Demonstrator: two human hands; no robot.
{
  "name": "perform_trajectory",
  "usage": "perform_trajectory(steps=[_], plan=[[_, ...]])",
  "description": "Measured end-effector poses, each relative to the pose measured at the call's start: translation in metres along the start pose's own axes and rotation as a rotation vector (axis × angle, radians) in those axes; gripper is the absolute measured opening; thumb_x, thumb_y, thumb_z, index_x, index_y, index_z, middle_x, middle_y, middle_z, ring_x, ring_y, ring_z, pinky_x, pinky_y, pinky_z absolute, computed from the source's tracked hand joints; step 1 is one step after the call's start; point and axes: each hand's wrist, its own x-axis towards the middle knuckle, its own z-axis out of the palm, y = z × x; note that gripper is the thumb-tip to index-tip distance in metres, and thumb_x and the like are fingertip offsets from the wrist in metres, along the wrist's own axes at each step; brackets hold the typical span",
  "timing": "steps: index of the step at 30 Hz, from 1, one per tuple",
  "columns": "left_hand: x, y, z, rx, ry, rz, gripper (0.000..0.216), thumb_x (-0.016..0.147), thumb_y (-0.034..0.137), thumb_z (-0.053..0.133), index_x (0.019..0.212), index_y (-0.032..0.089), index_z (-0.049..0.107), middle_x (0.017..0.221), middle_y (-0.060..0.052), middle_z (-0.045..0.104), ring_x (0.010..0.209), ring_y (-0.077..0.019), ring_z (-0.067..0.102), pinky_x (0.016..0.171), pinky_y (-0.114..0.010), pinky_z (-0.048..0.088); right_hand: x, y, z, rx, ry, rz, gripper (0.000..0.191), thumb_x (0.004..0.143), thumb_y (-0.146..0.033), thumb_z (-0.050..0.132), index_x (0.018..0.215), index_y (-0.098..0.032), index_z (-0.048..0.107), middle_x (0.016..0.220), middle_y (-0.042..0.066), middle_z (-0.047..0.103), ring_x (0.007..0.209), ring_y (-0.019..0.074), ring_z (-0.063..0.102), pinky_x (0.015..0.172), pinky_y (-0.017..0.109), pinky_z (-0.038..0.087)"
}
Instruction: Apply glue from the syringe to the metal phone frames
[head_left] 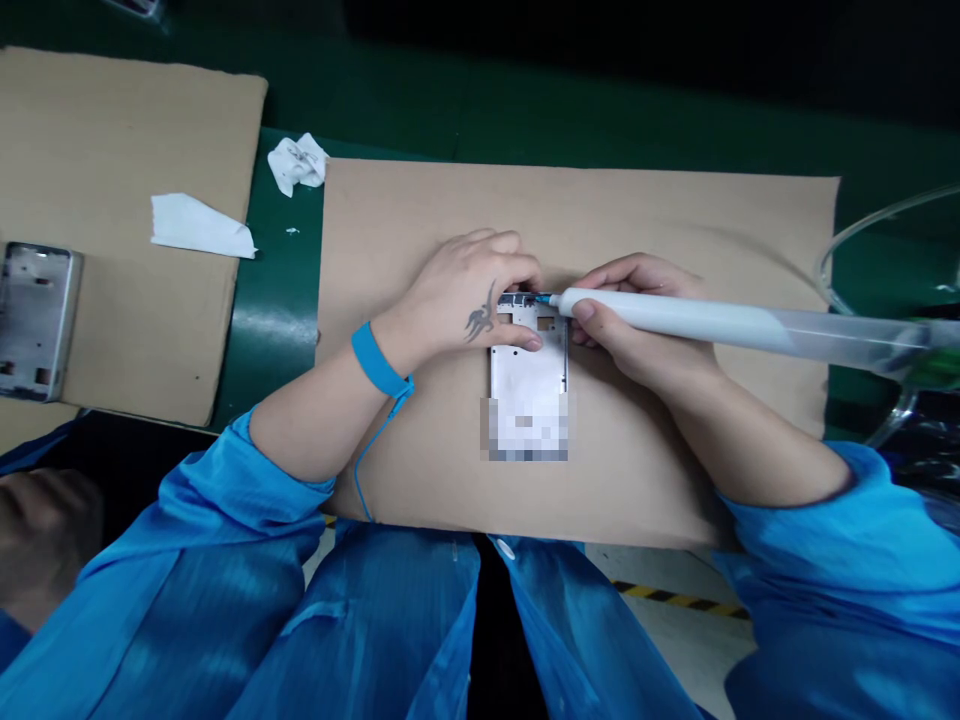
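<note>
A silvery metal phone frame [529,375] lies flat on a sheet of brown cardboard [420,440]. My left hand [480,290] is closed on its upper left part, the thumb lying across the metal face and the fingers at the top edge. In my right hand [637,310] is a dispensing syringe [675,310] filled with something white, held nearly level. Its thin blue tip is at the frame's top edge, beside my left fingers; whether it touches the metal I cannot tell. The frame's lower end is blurred by pixels.
A clear hose [829,270] curves at the right, near the syringe's back end. On the left are another cardboard sheet [135,150], a second metal frame [41,320], a torn white paper [201,226] and crumpled tissue [297,163]. Another person's hand [49,540] shows at lower left.
</note>
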Motion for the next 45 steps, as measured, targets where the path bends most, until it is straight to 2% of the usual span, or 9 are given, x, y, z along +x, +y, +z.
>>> perform_trajectory(steps=[9,15,22,32,45], plan=[[0.0008,0.0004,0.0010,0.002,-0.009,-0.012,0.058,0.090,0.078,0.086,0.112,0.024,0.082,0.104,-0.006,0.074,0.101,-0.0334,0.074,0.087,-0.048,0.055,-0.0009,-0.0016,0.0010,-0.027,-0.007,-0.021,0.048,0.085,-0.075,0.091,0.095,-0.029,0.082,0.086,0.005,0.084,0.066,0.0216,0.075,0.055,0.036,0.061],[0.0028,0.0020,0.0017,0.023,-0.041,-0.033,0.060,0.087,0.077,0.090,0.114,0.025,0.082,0.107,-0.006,0.075,0.103,-0.0333,0.074,0.090,-0.048,0.056,-0.0008,-0.0022,0.0009,-0.018,-0.033,-0.026,0.048,0.085,-0.074,0.092,0.098,-0.029,0.082,0.091,0.006,0.085,0.072,0.0233,0.079,0.061,0.037,0.065],[0.0033,0.0022,0.0028,0.029,-0.036,-0.021,0.059,0.086,0.075,0.092,0.114,0.024,0.082,0.103,-0.006,0.073,0.100,-0.0324,0.073,0.085,-0.046,0.054,-0.0016,0.0013,-0.0033,-0.009,-0.012,0.011,0.047,0.086,-0.073,0.092,0.096,-0.028,0.082,0.091,0.006,0.086,0.071,0.0238,0.079,0.060,0.039,0.067],[0.0025,-0.0004,0.0048,-0.007,-0.017,0.002,0.061,0.087,0.078,0.089,0.113,0.023,0.083,0.104,-0.007,0.073,0.098,-0.0317,0.072,0.086,-0.046,0.052,-0.0020,-0.0023,-0.0014,0.070,-0.005,0.047,0.050,0.083,-0.075,0.094,0.090,-0.028,0.078,0.079,0.003,0.082,0.055,0.0196,0.071,0.050,0.036,0.059],[0.0024,0.0000,0.0032,-0.003,-0.028,-0.006,0.062,0.088,0.081,0.087,0.112,0.024,0.082,0.106,-0.007,0.075,0.099,-0.0318,0.072,0.087,-0.045,0.053,-0.0025,0.0014,-0.0042,0.020,-0.021,0.035,0.046,0.084,-0.076,0.092,0.090,-0.032,0.077,0.084,0.004,0.084,0.058,0.0225,0.072,0.051,0.042,0.059]])
